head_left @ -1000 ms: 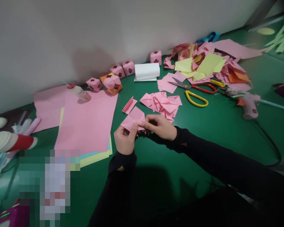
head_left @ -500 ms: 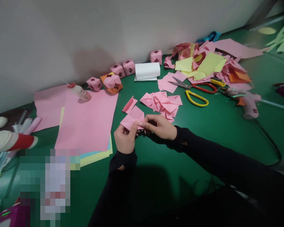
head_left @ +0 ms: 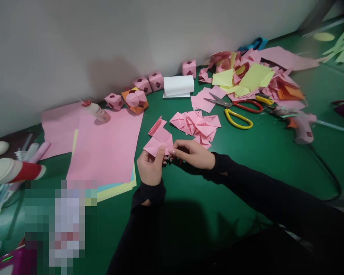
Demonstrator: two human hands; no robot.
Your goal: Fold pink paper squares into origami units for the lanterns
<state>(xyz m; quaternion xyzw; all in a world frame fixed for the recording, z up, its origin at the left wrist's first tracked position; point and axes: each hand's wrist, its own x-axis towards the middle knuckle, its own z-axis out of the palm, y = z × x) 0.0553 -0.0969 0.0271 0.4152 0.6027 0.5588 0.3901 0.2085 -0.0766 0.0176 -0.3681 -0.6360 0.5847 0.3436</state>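
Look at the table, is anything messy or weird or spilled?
Nothing looks spilled. The messiest bit is the jumbled heap of pink, yellow and orange paper at the back right of the table, with pieces at all angles. The scissors also lie open, blades over some pink pieces.

It is a bit dim. Soft shadows fall on the plain grey wall (head_left: 149, 34) and flat green table (head_left: 258, 152). Thin, pale green strips (head_left: 341, 47) at the right edge look blurry. Big blocky squares (head_left: 66, 221) hide a patch at the lower left.
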